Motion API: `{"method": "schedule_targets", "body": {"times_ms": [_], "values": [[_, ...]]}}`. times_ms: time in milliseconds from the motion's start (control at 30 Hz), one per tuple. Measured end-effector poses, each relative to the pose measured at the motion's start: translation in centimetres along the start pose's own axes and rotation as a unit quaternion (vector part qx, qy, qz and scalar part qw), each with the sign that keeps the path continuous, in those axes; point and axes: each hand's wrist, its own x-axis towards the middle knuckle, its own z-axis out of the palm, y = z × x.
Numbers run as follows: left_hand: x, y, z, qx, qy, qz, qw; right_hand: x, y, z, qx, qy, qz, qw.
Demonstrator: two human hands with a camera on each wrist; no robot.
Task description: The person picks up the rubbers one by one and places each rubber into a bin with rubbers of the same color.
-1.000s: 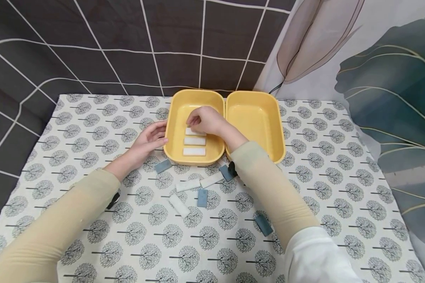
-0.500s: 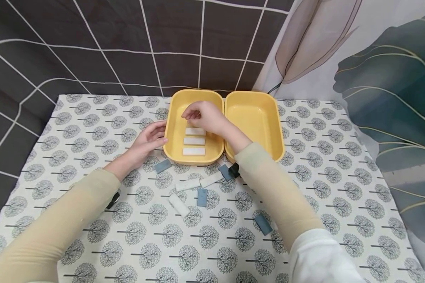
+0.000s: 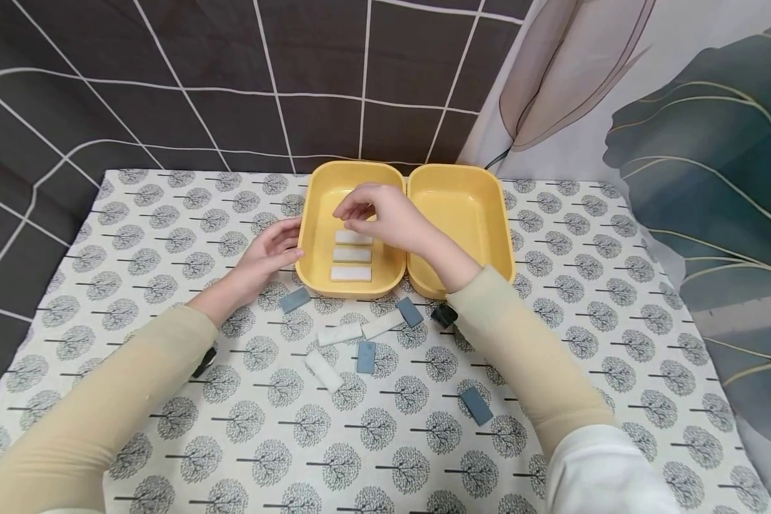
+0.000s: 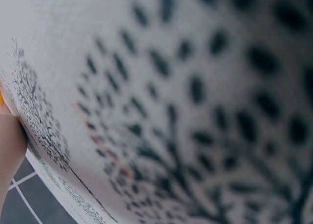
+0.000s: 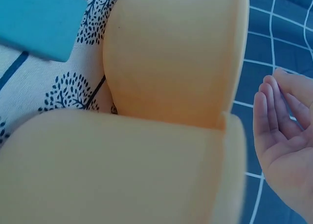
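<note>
My right hand [image 3: 388,214] hovers over the left yellow box [image 3: 321,223], fingers loosely bent; the right wrist view also shows this hand [image 5: 288,145] holding nothing. Below it, inside the box, three white rectangular blocks lie in a column: a front block [image 3: 351,273], a middle block [image 3: 353,254] and a back block [image 3: 353,237] partly near my thumb. At the box's left outer wall, my left hand [image 3: 263,260] rests with relaxed fingers, thumb tip against the side. The left wrist view mostly shows blurred cloth.
A second yellow box [image 3: 459,221] adjoins the first on the right. In front lie three white blocks, among them one tilted block [image 3: 324,370], and several blue-grey blocks, such as a near block [image 3: 476,406] and a left block [image 3: 294,300]. A dark gridded cloth [image 3: 231,121] hangs behind.
My right hand has risen off the back white block, and its forearm has shifted to the right. The left hand and the blocks stay in place.
</note>
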Motion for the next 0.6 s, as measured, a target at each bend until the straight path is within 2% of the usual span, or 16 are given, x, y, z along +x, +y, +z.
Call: {"method": "schedule_targets", "body": {"times_ms": [233, 600], "values": [[0.0, 0.1, 0.0, 0.002, 0.002, 0.0, 1.0, -2.1, -0.7, -0.4, 0.008, -0.002, -0.015, 1.0], [0.0, -0.1, 0.0, -0.004, 0.0, 0.009, 1.0, -5.8, -1.6, -0.1, 0.022, -0.01, -0.015, 1.0]]}}
